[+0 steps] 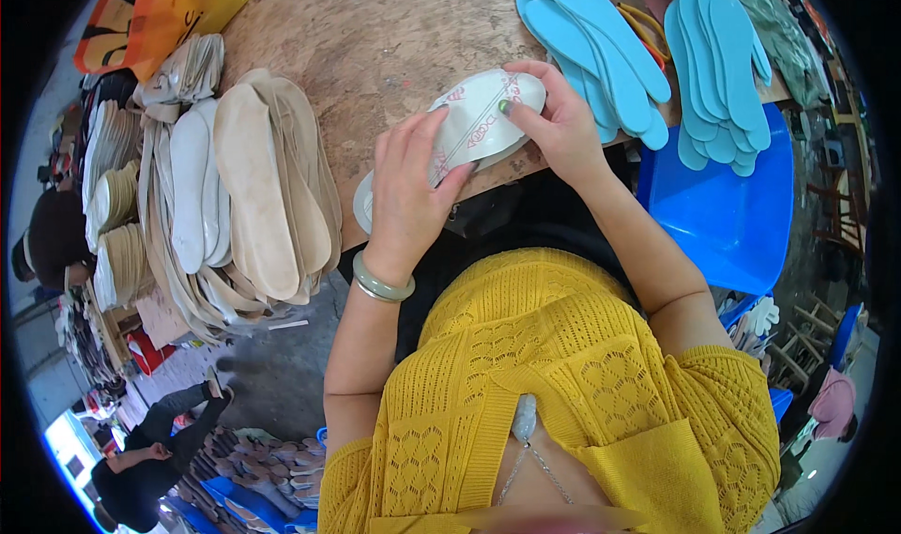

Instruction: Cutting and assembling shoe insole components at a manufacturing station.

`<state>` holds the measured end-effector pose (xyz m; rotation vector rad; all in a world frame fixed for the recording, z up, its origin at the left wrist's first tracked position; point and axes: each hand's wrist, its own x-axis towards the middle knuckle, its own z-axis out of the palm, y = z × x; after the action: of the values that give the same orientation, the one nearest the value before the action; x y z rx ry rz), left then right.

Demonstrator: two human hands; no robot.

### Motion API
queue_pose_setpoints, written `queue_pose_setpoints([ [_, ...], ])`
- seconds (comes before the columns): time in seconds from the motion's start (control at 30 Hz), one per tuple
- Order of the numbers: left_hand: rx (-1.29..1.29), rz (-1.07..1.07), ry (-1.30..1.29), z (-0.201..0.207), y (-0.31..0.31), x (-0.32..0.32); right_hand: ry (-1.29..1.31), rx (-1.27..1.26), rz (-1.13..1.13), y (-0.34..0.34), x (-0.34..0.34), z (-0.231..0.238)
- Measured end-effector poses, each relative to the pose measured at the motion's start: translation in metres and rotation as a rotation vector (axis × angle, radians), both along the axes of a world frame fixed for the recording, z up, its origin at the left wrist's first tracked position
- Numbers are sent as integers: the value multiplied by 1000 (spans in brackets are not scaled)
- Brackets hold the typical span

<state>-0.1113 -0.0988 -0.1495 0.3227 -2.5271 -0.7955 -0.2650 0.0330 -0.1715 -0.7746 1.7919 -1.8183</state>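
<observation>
A white insole (469, 126) with pink printing on its upper face lies near the front edge of the table, between my hands. My left hand (410, 177) grips its left end, fingers on top and thumb at the near edge. At the other end my right hand (566, 130) pinches it, thumb on the upper face and fingers curled over the far edge. Beneath it a second pale insole (364, 207) shows in part, sticking out past my left wrist; its middle is hidden. Whether the two are joined I cannot tell.
Beige and white insoles (258, 177) are piled at the left. Light blue insoles (601, 51) lie at the back right, with more (718, 65) above a blue plastic bin (741, 224). Orange-handled scissors (648, 32) sit between them. Another person (141, 468) is at the lower left.
</observation>
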Motion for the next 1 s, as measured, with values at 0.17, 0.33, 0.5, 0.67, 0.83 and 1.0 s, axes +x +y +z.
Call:
queue_pose_setpoints([
  [0.17,131,42,3,-1,2,2,338,34,-64,-1,-2,-3],
  [0.33,136,46,26,-4,2,3,460,28,-94,0,-3,-3],
  [0.5,112,36,5,-5,1,3,539,30,-122,-2,-4,-5],
  [0.67,64,54,-37,-1,2,3,552,97,-131,-2,0,-2],
  [0.83,27,36,-70,-3,2,3,588,162,-141,-3,2,0],
  [1.0,-30,21,-20,-7,1,4,581,145,-133,-4,1,0],
])
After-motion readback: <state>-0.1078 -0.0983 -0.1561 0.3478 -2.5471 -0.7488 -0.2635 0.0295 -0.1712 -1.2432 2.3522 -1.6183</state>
